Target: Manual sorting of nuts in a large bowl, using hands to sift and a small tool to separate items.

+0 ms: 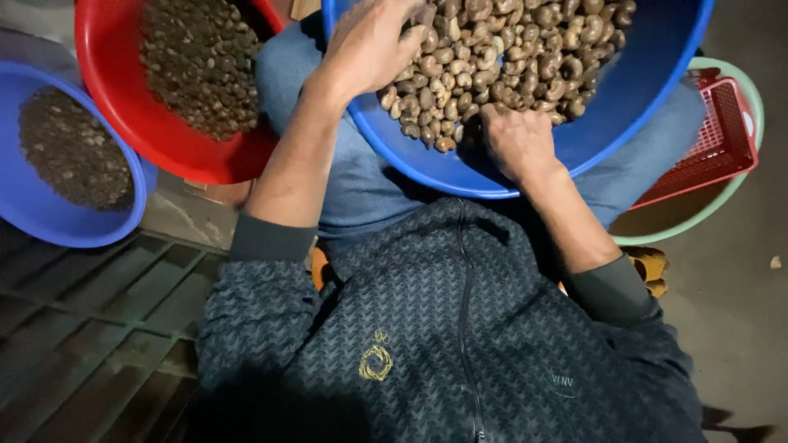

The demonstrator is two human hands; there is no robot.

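A large blue basin is held on the person's lap, resting across the knees in blue trousers, and it is heaped with cashew nuts still in the shell. The nuts are seen as small, plump, kidney-shaped pieces, tan to grey-brown, some paler and some mottled with dark patches — their surfaces are dull rather than glossy. They are piled thickly toward the near side of the basin, where a few lie right at the rim.

The left hand is laid on the left edge of the heap, palm down, fingers bent and pushed in among the nuts; whether anything is gripped beneath it cannot be told. The right hand is set at the near edge of the pile, knuckles up and fingers curled down into the nuts, so its grasp is likewise hidden.

To the left, a red basin is filled with smaller, darker brown pieces, and beside it a second blue bowl holds an even finer dark mass. To the right, a red plastic basket is nested in a pale green tub, partly covered by the large basin. A dark patterned zip jacket is worn, with sleeves pushed up the forearms.
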